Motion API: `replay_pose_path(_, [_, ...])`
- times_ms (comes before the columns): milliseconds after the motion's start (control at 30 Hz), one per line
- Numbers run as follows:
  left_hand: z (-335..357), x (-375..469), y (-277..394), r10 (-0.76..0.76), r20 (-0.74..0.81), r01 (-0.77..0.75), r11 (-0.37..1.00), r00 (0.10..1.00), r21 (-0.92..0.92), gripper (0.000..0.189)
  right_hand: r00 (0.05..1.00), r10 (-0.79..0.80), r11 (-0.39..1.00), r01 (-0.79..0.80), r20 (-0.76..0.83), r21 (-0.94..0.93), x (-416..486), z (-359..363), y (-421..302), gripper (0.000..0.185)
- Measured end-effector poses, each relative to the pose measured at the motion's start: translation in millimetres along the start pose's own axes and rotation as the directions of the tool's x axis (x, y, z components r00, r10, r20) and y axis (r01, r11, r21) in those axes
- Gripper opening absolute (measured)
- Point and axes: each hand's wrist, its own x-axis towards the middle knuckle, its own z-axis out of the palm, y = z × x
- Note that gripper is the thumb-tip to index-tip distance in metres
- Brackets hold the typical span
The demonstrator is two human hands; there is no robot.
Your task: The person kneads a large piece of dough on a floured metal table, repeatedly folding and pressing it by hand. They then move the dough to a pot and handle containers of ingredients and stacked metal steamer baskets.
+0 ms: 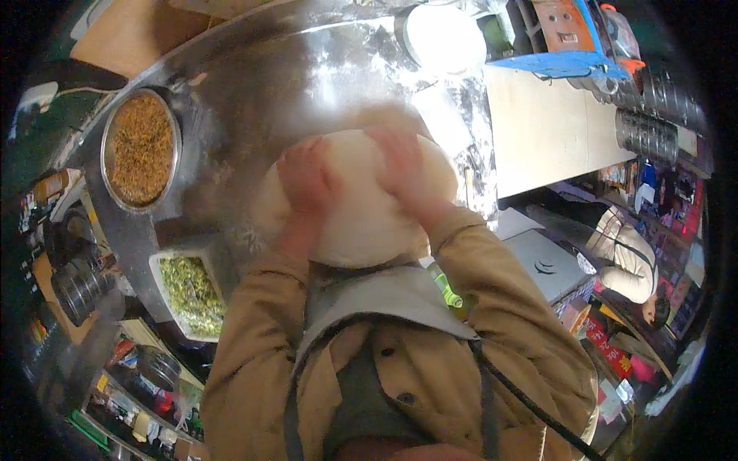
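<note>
A large pale lump of dough [363, 225] lies on the metal worktop [253, 104] right in front of my apron. Pressed into its upper left part is my left hand [308, 176], with the fingers curled down against it. My right hand [398, 158] bears on the dough's upper right, its fingers over the far edge. Both hands are blurred, so single fingers are hard to make out. Flour dusts the worktop past the dough and to its right.
Left stands a round metal bowl [141, 150] of brown shredded filling; nearer is a white tub [190, 297] of chopped greens. A white round object [445, 39] sits at the far right. A person [625, 253] is beyond the grey box [536, 265] at right.
</note>
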Motion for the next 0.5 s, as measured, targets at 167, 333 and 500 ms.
replay_pose_path(167, [34,54,-27,-0.138,0.084,0.136,0.990,0.987,0.027,0.030,0.933,-0.198,0.978,0.206,-0.301,-0.004,81,33,54,0.020])
replay_pose_path(333, [57,92,-38,-0.364,0.181,0.326,0.922,0.914,0.208,0.041,0.979,0.118,0.988,-0.133,-0.169,-0.083,125,46,64,0.030])
replay_pose_path(500, [16,81,-8,-0.401,0.333,0.287,0.895,0.853,0.341,0.046,0.984,0.060,0.973,-0.095,0.165,0.212,102,11,47,0.037])
